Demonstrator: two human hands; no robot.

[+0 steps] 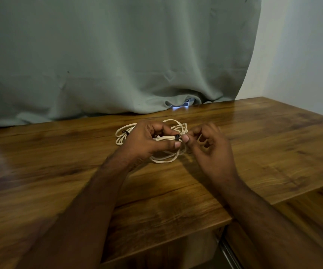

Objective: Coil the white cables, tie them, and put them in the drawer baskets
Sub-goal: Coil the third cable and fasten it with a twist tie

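A coiled white cable (163,159) is held just above the wooden table (253,136). My left hand (147,141) grips the bunched strands of the coil. A small black tie (177,137) wraps the bundle at my left fingertips. My right hand (209,148) pinches the end of that tie with thumb and forefinger. Behind my left hand, another coiled white cable (122,135) lies on the table with its own black tie (125,132) around it. No drawer basket can be seen.
A grey-green curtain (118,55) hangs along the table's far edge, with a bright object (182,105) peeking out under its hem. A lower wooden surface and a metal rail (232,253) show at the bottom right. A white wall (302,45) stands at right.
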